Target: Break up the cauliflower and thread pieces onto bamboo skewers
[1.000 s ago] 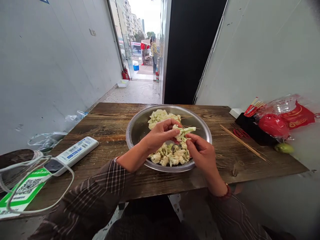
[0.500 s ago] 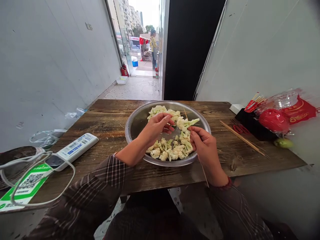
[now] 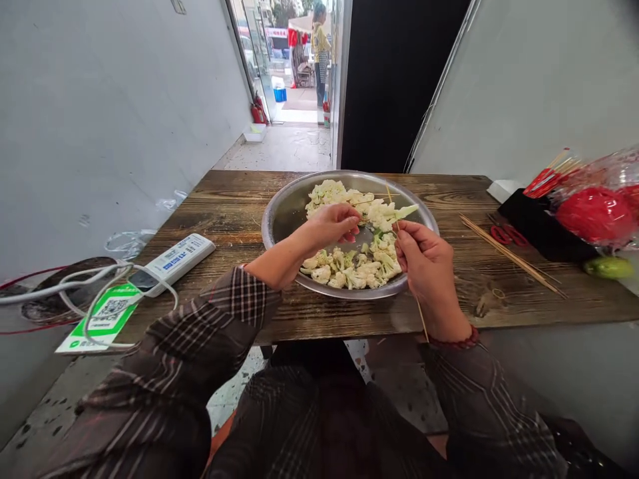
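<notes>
My right hand pinches a thin bamboo skewer, whose lower end sticks out below the palm. Just beyond its fingertips is a cauliflower floret with a long pale stem; the skewer's tip seems to rise behind it. My left hand hovers over the bowl with fingers loosely curled and thumb apart, and I see nothing held in it. Beneath both hands sits a wide metal bowl. Cut cauliflower pieces lie along its near side, larger ones at the back, partly hidden by my hands.
Loose skewers lie on the wooden table at right, near red-handled scissors and a black box. A white power strip, cables and a green QR card are at left. A person stands outside the doorway.
The view has tipped downward, so the table appears higher and further right. My left hand's thumb and fingers have shifted slightly; my right hand keeps its pinch on the skewer.
</notes>
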A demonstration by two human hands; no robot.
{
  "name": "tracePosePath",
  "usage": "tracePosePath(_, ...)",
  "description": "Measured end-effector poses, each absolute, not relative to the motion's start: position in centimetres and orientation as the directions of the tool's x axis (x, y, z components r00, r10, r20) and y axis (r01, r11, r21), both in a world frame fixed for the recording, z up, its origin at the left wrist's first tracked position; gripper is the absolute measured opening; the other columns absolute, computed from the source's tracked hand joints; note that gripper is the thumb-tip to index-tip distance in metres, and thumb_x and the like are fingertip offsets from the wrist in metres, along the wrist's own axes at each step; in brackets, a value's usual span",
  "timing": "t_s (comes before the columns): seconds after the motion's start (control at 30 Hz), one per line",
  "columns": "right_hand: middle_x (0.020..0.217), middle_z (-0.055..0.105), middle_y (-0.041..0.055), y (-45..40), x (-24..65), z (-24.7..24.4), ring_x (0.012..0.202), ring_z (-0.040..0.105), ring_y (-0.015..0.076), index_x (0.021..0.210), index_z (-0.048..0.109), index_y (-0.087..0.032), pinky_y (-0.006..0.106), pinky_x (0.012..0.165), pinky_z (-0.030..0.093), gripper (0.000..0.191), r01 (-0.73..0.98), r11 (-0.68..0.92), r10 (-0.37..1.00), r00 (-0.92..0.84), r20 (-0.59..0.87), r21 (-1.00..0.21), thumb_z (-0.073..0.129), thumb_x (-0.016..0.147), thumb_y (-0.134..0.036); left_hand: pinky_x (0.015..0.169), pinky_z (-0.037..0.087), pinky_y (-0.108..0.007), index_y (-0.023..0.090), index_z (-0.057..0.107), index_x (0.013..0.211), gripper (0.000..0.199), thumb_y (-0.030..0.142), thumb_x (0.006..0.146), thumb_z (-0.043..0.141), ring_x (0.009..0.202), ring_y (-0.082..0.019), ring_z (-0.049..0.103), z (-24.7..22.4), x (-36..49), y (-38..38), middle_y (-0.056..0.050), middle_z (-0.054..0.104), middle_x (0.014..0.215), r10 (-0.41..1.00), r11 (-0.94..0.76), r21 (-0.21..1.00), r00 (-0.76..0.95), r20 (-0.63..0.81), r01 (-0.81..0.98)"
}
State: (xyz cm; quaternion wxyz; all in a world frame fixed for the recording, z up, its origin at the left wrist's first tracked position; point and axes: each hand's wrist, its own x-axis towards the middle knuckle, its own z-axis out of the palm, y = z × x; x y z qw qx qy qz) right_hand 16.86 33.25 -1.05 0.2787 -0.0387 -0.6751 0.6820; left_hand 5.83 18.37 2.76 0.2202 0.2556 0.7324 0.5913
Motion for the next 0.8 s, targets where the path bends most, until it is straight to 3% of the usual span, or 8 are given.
tracePosePath(0.2, 0.059, 0.046, -0.0047, 33.3, 16.9, -1.0, 0.045, 0.036, 0.0061, 0.097, 0.064, -0.020, 0.020, 0.039, 0.025, 0.025, -0.358, 0.045, 0.443, -0.830, 0.340, -0.933, 0.060, 0.083, -0.041, 0.058, 0.034, -0.023, 0.017, 0.065, 0.062, 0.012, 0.004, 0.063, 0.065, 0.051, -0.009, 0.043, 2.7, 4.6, 19.8, 0.003, 0.052, 0.050, 0.801, 0.349, 0.777, -0.597, 0.044, 0.524)
tracePosePath(0.37, 0.060, 0.047, -0.0044, 33.4, 17.0, -1.0, 0.046, 0.038, 0.0063, 0.100, 0.063, -0.020, 0.020, 0.039, 0.026, 0.027, -0.346, 0.055, 0.444, -0.832, 0.333, -0.937, 0.058, 0.085, -0.042, 0.060, 0.034, -0.024, 0.019, 0.064, 0.058, 0.018, 0.002, 0.059, 0.063, 0.050, -0.009, 0.041, 2.1, 5.2, 22.5, 0.003, 0.051, 0.049, 0.894, 0.290, 0.620, -0.438, 0.096, 0.729)
tracePosePath(0.63, 0.060, 0.047, -0.0048, 33.6, 17.0, -1.3, 0.046, 0.038, 0.0061, 0.099, 0.063, -0.020, 0.019, 0.039, 0.027, 0.026, -0.366, 0.020, 0.442, -0.832, 0.336, -0.930, 0.058, 0.084, -0.041, 0.066, 0.036, -0.027, 0.018, 0.058, 0.052, 0.022, -0.003, 0.057, 0.061, 0.058, -0.013, 0.045, -0.9, 5.9, 25.1, 0.000, 0.053, 0.058, 0.935, 0.196, 0.601, -0.333, 0.124, 0.774)
tracePosePath(0.8, 0.059, 0.047, -0.0047, 33.7, 17.0, -1.3, 0.045, 0.037, 0.0061, 0.101, 0.062, -0.020, 0.019, 0.038, 0.026, 0.028, -0.352, 0.010, 0.450, -0.835, 0.318, -0.936, 0.058, 0.084, -0.043, 0.063, 0.034, -0.027, 0.018, 0.053, 0.049, 0.020, 0.004, 0.059, 0.062, 0.058, -0.013, 0.045, -0.6, 5.4, 24.6, 0.001, 0.046, 0.050, 0.869, 0.294, 0.692, -0.486, 0.093, 0.659)
